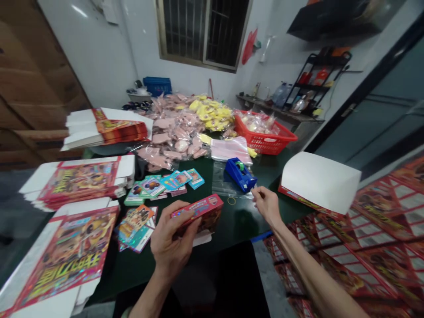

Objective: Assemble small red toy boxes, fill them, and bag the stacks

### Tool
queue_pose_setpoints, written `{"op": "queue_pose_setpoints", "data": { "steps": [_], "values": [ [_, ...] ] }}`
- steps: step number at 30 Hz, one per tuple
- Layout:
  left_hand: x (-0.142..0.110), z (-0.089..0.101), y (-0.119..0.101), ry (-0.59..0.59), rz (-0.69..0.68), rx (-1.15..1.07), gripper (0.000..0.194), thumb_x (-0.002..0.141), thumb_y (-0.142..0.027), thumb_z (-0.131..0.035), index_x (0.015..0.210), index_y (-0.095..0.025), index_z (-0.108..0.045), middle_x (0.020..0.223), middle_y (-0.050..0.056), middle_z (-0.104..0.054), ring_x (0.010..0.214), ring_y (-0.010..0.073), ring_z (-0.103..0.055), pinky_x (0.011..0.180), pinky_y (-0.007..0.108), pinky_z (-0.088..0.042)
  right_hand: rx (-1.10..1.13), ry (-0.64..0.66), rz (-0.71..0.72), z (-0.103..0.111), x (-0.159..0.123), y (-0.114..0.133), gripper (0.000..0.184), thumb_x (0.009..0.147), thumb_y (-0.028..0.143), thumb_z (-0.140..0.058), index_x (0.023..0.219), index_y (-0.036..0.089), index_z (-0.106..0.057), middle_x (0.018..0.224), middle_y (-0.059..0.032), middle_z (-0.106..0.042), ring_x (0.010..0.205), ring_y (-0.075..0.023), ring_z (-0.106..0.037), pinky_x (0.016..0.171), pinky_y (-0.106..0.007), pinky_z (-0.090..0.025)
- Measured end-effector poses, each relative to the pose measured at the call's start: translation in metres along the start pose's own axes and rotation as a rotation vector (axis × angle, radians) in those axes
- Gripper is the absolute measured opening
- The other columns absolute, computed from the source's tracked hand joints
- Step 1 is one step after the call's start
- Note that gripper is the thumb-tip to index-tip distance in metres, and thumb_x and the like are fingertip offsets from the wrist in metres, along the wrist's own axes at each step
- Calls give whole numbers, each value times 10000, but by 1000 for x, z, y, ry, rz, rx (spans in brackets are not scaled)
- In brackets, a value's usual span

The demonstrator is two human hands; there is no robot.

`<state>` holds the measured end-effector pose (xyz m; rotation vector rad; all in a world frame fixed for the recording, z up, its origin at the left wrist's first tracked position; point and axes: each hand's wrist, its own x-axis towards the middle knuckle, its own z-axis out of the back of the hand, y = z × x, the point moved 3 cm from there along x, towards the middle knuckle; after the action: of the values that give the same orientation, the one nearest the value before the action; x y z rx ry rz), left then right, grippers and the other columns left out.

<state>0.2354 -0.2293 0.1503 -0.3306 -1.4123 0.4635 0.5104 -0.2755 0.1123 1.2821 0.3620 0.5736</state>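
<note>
My left hand [174,236] is wrapped around a small red printed box [202,212], held tilted above the dark green table, with a white flap showing underneath. My right hand [266,203] pinches at the cutting end of a blue tape dispenser [240,174], which carries a green roll. Any tape between those fingertips is too small to make out. A yellow rubber band [232,201] lies on the table between the two hands. Left of the box are spread piles of colourful cards [165,183] and another card pile [137,225].
Flat printed cartons [73,247] are stacked at the left. Bagged pink pieces [179,132] and yellow pieces [212,112] heap at the back, beside a red basket [271,137]. An open white-lined box [321,181] stands right; many red boxes [357,260] fill the lower right.
</note>
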Motion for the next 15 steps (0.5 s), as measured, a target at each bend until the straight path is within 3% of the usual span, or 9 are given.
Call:
{"op": "queue_pose_setpoints", "data": {
  "steps": [2,3,4,5,7,8,11,15],
  "values": [
    [1,-1,0,5,25,-7,256,696,-37,-676,891,-185,-602,955,34,-618,846,144,-613,724,286,-510,41,88,105,-2,-41,26,129,743,284,-614,743,157,-638,492,62,-495,446,-70,-450,462,-200,-374],
    [2,0,0,6,41,-4,245,699,-44,-676,884,-187,-603,944,31,-618,836,141,-610,721,283,-507,122,174,180,-7,-63,41,233,743,289,-619,947,177,-629,510,67,-509,437,-79,-456,438,-203,-372],
    [3,0,1,13,57,1,235,705,-55,-675,884,-188,-603,926,28,-617,826,141,-606,718,283,-504,216,278,207,-13,-84,54,482,745,273,-624,1207,233,-493,557,75,-541,439,-89,-474,429,-206,-388],
    [4,0,1,25,73,7,229,713,-68,-672,893,-189,-601,906,25,-616,818,142,-601,716,284,-501,293,337,214,-20,-102,66,676,750,252,-625,1347,290,-311,576,86,-555,428,-91,-476,416,-205,-395],
    [5,0,2,51,96,30,233,727,-101,-668,929,-192,-593,869,18,-611,797,144,-590,704,284,-494,447,370,213,-35,-127,82,827,766,210,-612,1404,346,-105,574,102,-555,421,-89,-474,421,-202,-411],
    [5,0,2,65,102,43,249,732,-118,-668,955,-192,-587,861,17,-606,786,143,-585,692,277,-491,512,362,201,-42,-134,87,828,774,199,-604,1404,352,-89,558,108,-547,420,-85,-470,431,-201,-421],
    [6,0,2,89,86,68,326,731,-150,-681,1032,-190,-564,863,17,-590,764,136,-574,654,251,-479,652,348,137,-61,-139,86,776,776,204,-607,1390,317,-147,516,115,-527,417,-76,-458,442,-195,-430],
    [6,2,1,117,6,94,376,738,-151,-672,1085,-192,-534,885,25,-596,788,145,-576,673,255,-477,656,340,58,-72,-134,78,771,736,217,-641,1366,248,-198,476,117,-522,384,-73,-438,388,-169,-394]
  ]
}}
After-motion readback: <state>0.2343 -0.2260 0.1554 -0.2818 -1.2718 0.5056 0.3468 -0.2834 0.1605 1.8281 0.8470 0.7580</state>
